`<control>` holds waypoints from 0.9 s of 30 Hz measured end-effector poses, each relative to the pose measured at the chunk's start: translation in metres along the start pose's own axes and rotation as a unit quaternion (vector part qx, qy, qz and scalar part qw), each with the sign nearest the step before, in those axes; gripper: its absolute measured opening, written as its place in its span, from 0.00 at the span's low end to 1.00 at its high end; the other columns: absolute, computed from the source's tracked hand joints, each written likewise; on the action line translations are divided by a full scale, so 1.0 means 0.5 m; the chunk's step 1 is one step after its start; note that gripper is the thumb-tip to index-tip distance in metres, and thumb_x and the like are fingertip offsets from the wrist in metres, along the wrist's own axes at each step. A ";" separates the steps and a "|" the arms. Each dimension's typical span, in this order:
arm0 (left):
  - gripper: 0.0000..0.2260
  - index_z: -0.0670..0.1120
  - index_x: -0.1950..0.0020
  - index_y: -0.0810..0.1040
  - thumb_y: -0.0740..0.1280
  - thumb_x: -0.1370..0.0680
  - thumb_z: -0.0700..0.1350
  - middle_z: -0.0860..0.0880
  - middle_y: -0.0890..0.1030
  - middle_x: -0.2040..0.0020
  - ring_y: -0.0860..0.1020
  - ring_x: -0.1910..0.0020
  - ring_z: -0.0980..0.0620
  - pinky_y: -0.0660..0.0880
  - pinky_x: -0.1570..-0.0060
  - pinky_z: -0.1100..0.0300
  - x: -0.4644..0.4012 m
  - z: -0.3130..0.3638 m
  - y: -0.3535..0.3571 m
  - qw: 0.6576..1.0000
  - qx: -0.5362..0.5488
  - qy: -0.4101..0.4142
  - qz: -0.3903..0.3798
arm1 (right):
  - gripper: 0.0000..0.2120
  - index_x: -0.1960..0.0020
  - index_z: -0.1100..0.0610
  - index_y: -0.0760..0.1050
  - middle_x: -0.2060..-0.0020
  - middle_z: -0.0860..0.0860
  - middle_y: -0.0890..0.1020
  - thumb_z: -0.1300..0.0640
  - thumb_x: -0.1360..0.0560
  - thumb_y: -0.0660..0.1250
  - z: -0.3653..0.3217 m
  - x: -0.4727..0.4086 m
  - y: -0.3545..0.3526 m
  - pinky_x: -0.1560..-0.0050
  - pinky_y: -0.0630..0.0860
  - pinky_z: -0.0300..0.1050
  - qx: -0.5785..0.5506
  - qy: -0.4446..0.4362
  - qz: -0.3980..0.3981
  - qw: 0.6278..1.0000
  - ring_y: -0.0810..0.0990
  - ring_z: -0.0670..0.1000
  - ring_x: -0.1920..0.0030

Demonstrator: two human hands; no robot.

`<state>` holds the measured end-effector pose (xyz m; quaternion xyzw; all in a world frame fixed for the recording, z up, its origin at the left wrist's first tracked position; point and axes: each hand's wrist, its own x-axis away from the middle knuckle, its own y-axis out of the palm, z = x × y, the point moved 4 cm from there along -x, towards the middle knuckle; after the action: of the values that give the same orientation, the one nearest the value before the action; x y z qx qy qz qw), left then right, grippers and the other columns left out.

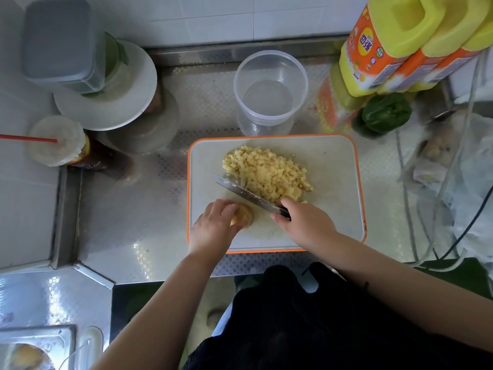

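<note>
A white cutting board with an orange rim lies on the steel counter. A heap of small yellow diced pieces covers its middle. My left hand grips a yellowish chunk at the board's near left. My right hand grips the dark handle of a knife, whose blade points away to the left between the chunk and the heap.
A clear plastic tub stands behind the board. Yellow-orange bottles and a green pepper sit at back right, cables and plastic bags at right. Plates, a grey box and a cup with a red straw are left.
</note>
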<state>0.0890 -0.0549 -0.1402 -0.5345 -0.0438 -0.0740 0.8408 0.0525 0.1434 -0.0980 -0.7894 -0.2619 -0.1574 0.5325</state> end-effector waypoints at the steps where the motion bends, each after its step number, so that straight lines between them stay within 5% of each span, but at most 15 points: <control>1: 0.20 0.46 0.41 0.80 0.77 0.30 0.51 0.49 0.78 0.40 0.78 0.42 0.46 0.81 0.55 0.48 0.000 0.003 -0.001 1.000 -0.005 -0.007 -0.012 | 0.13 0.53 0.53 0.65 0.72 0.48 0.72 0.43 0.20 0.57 0.000 -0.001 0.000 0.74 0.63 0.44 0.002 -0.001 -0.001 1.000 0.70 0.50 0.73; 6: 0.31 0.50 0.24 0.65 0.70 0.24 0.56 0.54 0.66 0.26 0.63 0.27 0.52 0.64 0.31 0.54 -0.012 0.020 0.013 0.991 -0.062 0.020 -0.118 | 0.14 0.52 0.54 0.67 0.70 0.49 0.74 0.43 0.20 0.57 0.007 -0.006 0.004 0.72 0.66 0.45 0.002 0.000 -0.008 1.000 0.75 0.53 0.70; 14: 0.25 0.49 0.30 0.74 0.71 0.25 0.55 0.53 0.73 0.33 0.67 0.31 0.50 0.70 0.35 0.51 -0.018 0.028 0.013 0.995 -0.042 -0.018 -0.091 | 0.14 0.53 0.54 0.67 0.71 0.49 0.72 0.43 0.20 0.57 0.008 -0.009 0.009 0.73 0.63 0.44 -0.001 0.001 -0.015 1.000 0.72 0.51 0.72; 20: 0.31 0.51 0.25 0.64 0.71 0.24 0.54 0.53 0.65 0.29 0.66 0.30 0.49 0.71 0.35 0.51 -0.010 0.026 0.025 0.987 -0.092 -0.021 -0.130 | 0.15 0.53 0.55 0.66 0.72 0.49 0.70 0.43 0.20 0.57 0.009 -0.010 0.009 0.74 0.61 0.44 -0.002 -0.004 -0.017 1.000 0.69 0.50 0.74; 27: 0.26 0.52 0.26 0.67 0.70 0.23 0.47 0.53 0.67 0.29 0.66 0.30 0.49 0.70 0.35 0.51 -0.009 0.016 0.030 0.987 -0.096 0.039 -0.120 | 0.16 0.57 0.55 0.64 0.73 0.48 0.69 0.43 0.20 0.58 0.013 -0.001 0.007 0.74 0.60 0.45 -0.007 -0.014 -0.020 1.000 0.67 0.50 0.75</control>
<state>0.0871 -0.0412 -0.1510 -0.6003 -0.0670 -0.1989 0.7717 0.0540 0.1482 -0.1034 -0.7899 -0.2841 -0.1591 0.5197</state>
